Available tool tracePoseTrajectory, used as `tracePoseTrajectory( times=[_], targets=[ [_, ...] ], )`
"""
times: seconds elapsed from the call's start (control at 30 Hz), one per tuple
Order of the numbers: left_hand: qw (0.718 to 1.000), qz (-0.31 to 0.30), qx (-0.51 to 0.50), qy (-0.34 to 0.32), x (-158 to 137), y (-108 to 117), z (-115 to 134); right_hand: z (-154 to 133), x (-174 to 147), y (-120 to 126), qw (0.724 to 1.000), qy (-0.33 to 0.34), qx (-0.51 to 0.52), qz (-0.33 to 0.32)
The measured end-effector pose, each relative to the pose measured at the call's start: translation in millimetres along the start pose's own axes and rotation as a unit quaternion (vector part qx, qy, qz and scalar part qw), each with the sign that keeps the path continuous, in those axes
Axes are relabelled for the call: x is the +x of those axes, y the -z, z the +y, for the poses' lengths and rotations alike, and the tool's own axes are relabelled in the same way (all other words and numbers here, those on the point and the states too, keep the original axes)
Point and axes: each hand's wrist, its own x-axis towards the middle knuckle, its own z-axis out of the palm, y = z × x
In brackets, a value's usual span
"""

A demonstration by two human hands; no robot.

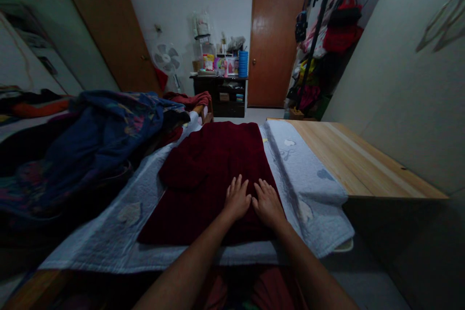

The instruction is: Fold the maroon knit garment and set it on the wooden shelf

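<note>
Both hands (237, 199) (268, 202) flat; maroon garment (227, 155) beneath

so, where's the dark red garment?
Head view, centre: dark red garment lies on the pale quilt under the left hand and right hand, right of the clothes heap.

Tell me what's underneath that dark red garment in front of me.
The dark red garment lies on a pale quilted cover, which shows beyond its left, right and near edges. Anything beneath its middle is covered and can't be seen.
</note>
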Motion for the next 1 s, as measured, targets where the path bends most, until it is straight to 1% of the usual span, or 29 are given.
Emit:
tracePoseTrajectory(
  times=[0.1,0.17,0.33,0.63,0.73,0.9,1.0],
  targets=[
    [1.000,-0.016,-0.008,-0.002,-11,1,3,1,1,-1,1.000,0.003,0.001,0.006],
    [1.000,-0.014,-0.005,-0.005,-17,1,4,2,0,-1,1.000,0.006,0.001,0.009],
    [0.999,0.037,0.013,-0.020,-24,0,6,3,-3,1,1.000,0.008,0.008,0.015],
    [0.997,0.073,-0.024,-0.016,-27,0,2,0,-4,5,1.000,-0.011,0.016,-0.008],
    [0.996,0.081,-0.035,-0.030,-31,0,-3,1,-3,8,1.000,-0.006,0.015,-0.016],
    [0.995,0.073,-0.043,-0.060,-42,2,-14,-2,10,22,0.999,0.007,0.021,-0.029],
    [0.994,0.058,-0.058,-0.070,-49,9,-21,-10,24,27,0.999,0.011,0.037,-0.012]
  ],
)
